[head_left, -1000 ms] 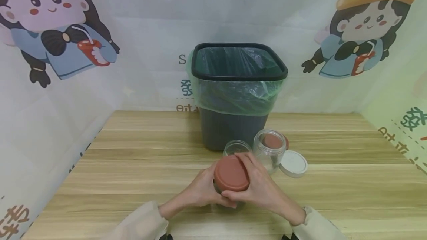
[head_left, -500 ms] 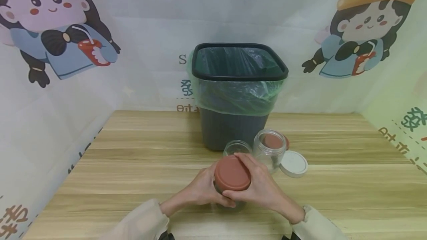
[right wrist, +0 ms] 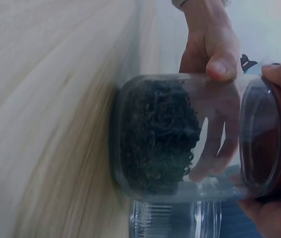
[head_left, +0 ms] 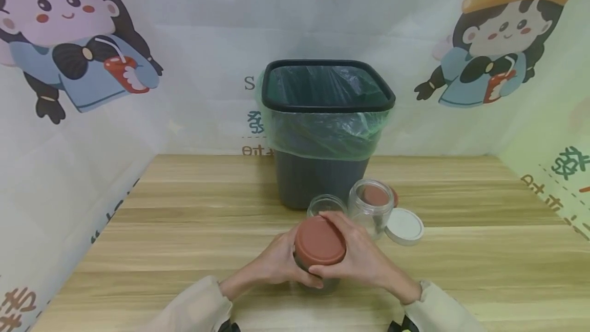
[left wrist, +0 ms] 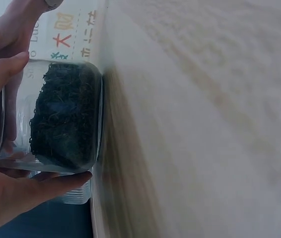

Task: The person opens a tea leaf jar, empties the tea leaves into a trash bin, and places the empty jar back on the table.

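Left hand [head_left: 283, 260]: grip is clasping one part-filled jar [right wrist: 175, 136]. Right hand [head_left: 361, 259]: grip is pinching its lid [head_left: 318, 241]. Bin [head_left: 322, 175] is standing behind.

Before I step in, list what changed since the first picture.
Little: the head view shifted slightly, so bin and backdrop sit a touch further left. Nothing was taken hold of or let go: the left hand still holds the jar, the right hand its red lid; any turn is too slight to tell. Clear jars and white lid stayed put.
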{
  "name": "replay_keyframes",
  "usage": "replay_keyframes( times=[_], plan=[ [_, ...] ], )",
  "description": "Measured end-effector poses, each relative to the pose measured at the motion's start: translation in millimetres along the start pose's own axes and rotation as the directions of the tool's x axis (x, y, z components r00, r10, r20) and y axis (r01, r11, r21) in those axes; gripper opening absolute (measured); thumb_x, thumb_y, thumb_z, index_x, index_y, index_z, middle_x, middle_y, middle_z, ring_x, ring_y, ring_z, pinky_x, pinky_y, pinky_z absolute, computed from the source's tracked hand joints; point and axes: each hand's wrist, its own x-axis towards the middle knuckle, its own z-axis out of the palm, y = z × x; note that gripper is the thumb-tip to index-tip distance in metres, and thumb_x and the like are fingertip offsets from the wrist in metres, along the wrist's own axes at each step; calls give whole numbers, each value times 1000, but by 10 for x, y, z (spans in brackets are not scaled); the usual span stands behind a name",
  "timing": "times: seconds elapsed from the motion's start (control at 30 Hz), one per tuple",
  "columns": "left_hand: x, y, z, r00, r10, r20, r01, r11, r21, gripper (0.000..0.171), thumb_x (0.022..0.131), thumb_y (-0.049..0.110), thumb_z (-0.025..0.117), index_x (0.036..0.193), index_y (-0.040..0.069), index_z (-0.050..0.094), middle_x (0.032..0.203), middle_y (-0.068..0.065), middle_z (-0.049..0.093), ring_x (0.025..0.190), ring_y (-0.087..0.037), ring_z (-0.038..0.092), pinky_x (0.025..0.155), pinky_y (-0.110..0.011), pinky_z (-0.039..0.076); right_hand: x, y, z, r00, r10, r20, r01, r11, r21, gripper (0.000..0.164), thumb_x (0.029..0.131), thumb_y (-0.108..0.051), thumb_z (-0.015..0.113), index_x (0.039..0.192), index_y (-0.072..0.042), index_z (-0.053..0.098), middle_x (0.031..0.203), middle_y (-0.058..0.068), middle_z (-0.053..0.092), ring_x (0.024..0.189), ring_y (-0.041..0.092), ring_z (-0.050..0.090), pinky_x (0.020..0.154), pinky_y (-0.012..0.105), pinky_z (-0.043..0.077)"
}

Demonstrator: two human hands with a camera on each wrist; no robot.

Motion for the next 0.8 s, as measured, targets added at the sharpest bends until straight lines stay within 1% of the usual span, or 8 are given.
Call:
replay_keyframes(
  times=[0.17,0.27,0.37,0.43,0.57,0.67,0.8],
  plan=[
    [2,7,0,1000,-19,7,19,1000,-9,92,54,22,85,132,18,35,121,5,52,110,-11,48,94,-33,39,25,50,-30,999,-1,53,-2,998,60,79,60,-35,81,125,-9,43,115,0,52,97,13,54,79,32,48],
    [-2,14,3,1000,-19,4,19,1000,-8,93,54,22,85,132,17,35,120,4,52,110,-12,48,94,-33,39,36,89,-39,996,-8,84,1,996,91,80,60,-34,81,127,-13,42,116,-1,52,98,13,53,80,32,47],
    [-3,26,5,1000,-26,3,26,1000,-12,94,54,22,86,132,18,34,122,5,51,111,-11,48,94,-33,39,30,105,-39,996,-14,93,6,996,90,84,61,-34,81,130,-13,39,119,0,51,101,14,52,82,34,46],
    [-4,31,10,999,-32,0,32,999,-13,95,53,23,86,132,19,34,122,7,50,112,-10,47,95,-32,38,12,97,-30,997,-7,73,2,998,69,88,60,-34,81,131,-9,36,120,3,50,102,16,52,82,36,46],
    [-11,28,22,999,-28,-17,28,1000,-14,96,51,23,87,132,19,35,123,8,50,112,-9,47,95,-32,38,-39,52,12,1000,26,-14,-26,1000,-12,94,56,-37,82,127,0,35,116,9,50,100,20,52,81,39,46],
    [-16,26,28,999,-22,-30,21,1000,-17,95,51,22,87,131,18,35,122,8,50,112,-10,47,96,-33,38,-68,24,49,996,49,-70,-53,998,-46,90,54,-39,83,122,0,38,111,7,50,96,19,53,79,38,47],
    [-19,22,37,999,-10,-38,9,1000,-16,94,51,22,87,130,17,36,121,4,52,111,-12,48,96,-33,37,-90,8,79,993,55,-103,-59,997,-40,82,56,-36,83,118,-3,42,107,3,52,93,16,53,78,36,48]
  ],
)
